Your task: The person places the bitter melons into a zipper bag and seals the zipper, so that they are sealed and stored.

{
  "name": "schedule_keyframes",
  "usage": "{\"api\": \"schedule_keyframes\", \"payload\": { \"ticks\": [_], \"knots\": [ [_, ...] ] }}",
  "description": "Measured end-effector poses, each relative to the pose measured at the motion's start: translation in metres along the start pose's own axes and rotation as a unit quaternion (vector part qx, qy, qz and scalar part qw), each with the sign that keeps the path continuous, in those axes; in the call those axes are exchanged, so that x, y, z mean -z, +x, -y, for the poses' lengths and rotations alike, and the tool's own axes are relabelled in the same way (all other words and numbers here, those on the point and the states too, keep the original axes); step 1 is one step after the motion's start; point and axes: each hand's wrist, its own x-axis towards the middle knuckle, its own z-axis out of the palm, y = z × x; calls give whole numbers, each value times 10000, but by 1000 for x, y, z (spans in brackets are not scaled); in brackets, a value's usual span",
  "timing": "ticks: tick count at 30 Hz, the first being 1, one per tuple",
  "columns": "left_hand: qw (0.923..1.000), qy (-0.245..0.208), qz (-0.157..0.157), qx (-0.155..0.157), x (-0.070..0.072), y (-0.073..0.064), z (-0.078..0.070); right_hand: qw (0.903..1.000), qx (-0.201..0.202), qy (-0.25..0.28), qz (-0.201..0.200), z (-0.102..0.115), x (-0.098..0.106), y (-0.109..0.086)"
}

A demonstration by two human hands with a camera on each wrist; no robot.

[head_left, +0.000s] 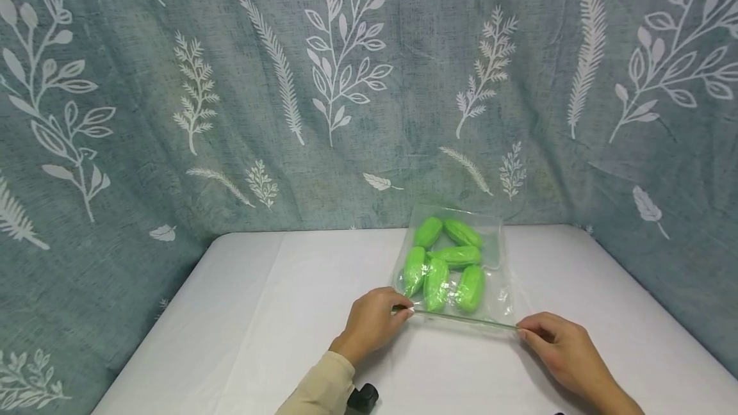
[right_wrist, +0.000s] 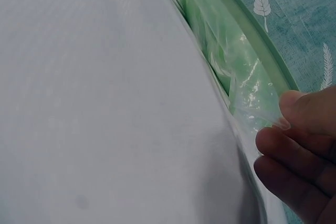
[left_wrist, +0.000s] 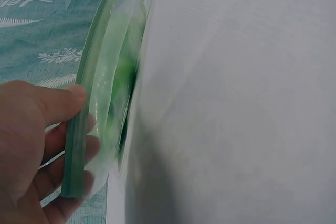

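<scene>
A clear plastic zip bag (head_left: 498, 300) with a green-edged opening lies on the white table, its far end close to the curtain. Inside are several bright green, oblong pieces (head_left: 436, 284) that look like small gourds. My left hand (head_left: 375, 322) pinches the left end of the bag's green strip (left_wrist: 79, 145) between thumb and fingers. At the opposite end, the right hand (head_left: 562, 351) pinches the strip's corner, thumb on top in the right wrist view. Between the two hands the strip runs nearly straight, raised at the near side of the bag.
The white table (head_left: 277, 319) spreads to both sides of the bag. Behind it hangs a blue-green curtain (head_left: 346, 171) with white leaf prints. A small black object (head_left: 363, 398) shows beside the left sleeve (head_left: 323, 386).
</scene>
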Motion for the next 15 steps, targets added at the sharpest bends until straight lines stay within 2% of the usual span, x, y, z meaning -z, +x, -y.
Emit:
{"api": "schedule_keyframes", "payload": {
  "ticks": [7,15],
  "knots": [
    [9999,-134,-104,-13,1,-4,3,9999,101,5,-52,-1,1,0],
    [9995,-302,-34,19,3,-7,11,9996,227,61,-130,-3,1,-1]
  ]
}}
